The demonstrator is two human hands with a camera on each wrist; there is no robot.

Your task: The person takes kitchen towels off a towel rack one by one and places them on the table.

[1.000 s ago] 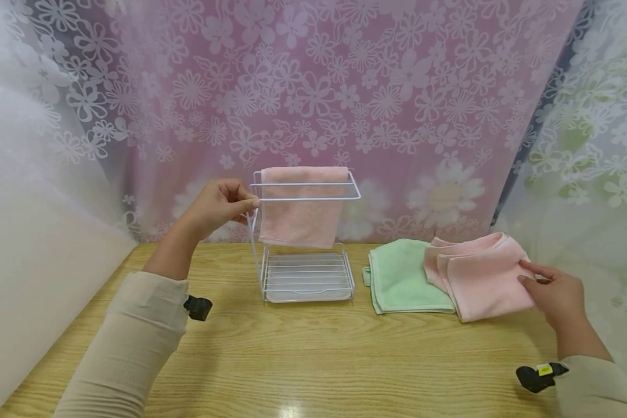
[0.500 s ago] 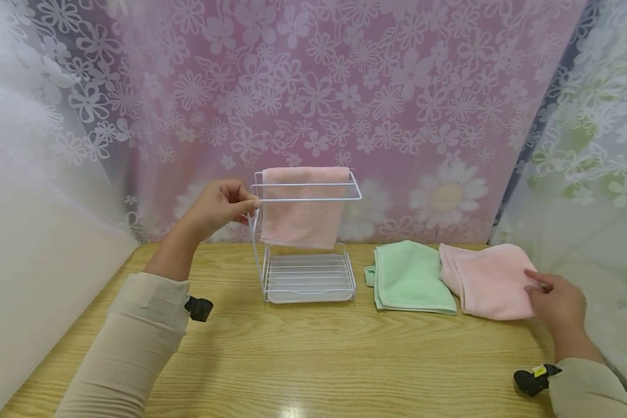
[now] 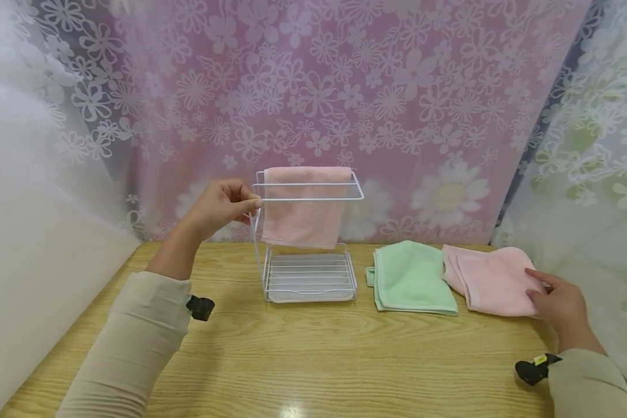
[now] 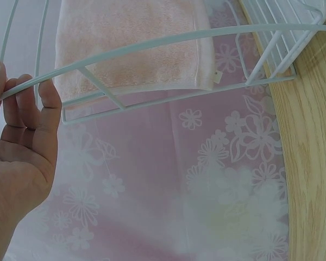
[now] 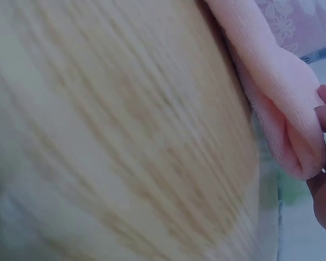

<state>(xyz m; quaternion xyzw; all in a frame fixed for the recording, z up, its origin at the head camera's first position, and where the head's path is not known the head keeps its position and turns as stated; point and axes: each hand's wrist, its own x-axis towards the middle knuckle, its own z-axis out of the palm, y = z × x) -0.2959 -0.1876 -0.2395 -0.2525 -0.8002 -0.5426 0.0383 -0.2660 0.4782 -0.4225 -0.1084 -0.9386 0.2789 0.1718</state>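
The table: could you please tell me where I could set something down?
The table is bare in front of the rack and green towel, between the left sleeve and right sleeve. Back right is crowded: green towel, then pink towel, then right hand.

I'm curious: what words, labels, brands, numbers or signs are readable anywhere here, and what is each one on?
None can be read.
Small yellow sticker on the black device at the person's beige right sleeve: too small and blurred.
Tiny white tag at the edge of the pink terry towel hanging on the white wire rack: too small to tell if anything is written.
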